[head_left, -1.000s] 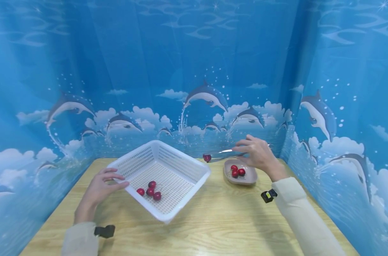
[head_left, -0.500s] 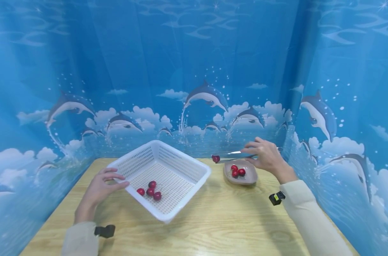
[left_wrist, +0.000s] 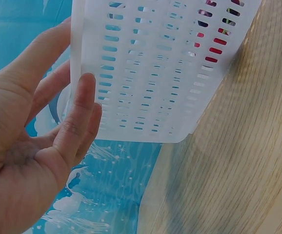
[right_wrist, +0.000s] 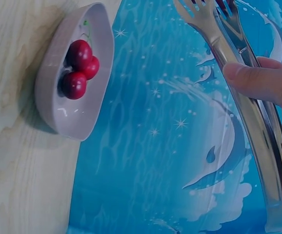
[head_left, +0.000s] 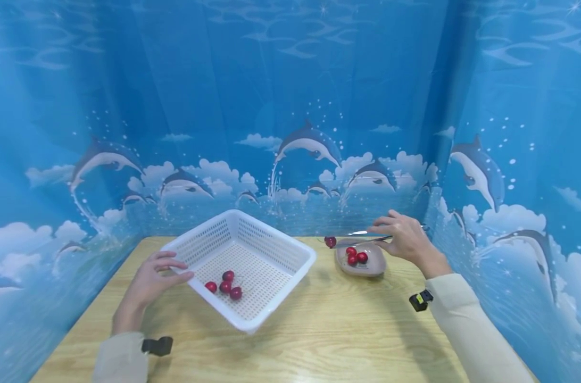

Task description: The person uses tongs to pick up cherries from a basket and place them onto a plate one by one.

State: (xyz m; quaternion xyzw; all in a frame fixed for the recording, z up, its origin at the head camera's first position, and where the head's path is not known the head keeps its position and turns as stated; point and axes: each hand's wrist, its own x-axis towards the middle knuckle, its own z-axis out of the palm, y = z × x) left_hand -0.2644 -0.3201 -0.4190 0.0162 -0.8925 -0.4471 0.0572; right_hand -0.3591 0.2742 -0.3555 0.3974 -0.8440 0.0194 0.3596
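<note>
My left hand [head_left: 150, 284] grips the near-left rim of a white perforated plastic basket [head_left: 276, 260], thumb on one side and fingers on the other in the left wrist view. Several red cherries [head_left: 225, 287] lie grouped on the basket's floor. My right hand [head_left: 405, 240] holds metal tongs [right_wrist: 238, 87] with forked tips. A dark red cherry [head_left: 330, 242] is pinched at the tongs' end, over the left edge of a small pale bowl [head_left: 374, 264]; the right wrist view cuts most of it off. Three cherries [right_wrist: 80, 68] sit in that bowl, one with a green stem.
Light wood-grain tabletop [head_left: 314, 330] lies under the basket and bowl. A blue curtain [head_left: 252, 96] printed with dolphins and clouds encloses the back and both sides, close behind the table's far edge.
My right hand has moved right and slightly down with the tongs, bringing the pinched cherry from near the basket's right corner to the bowl's left edge. The left hand and basket stay put.
</note>
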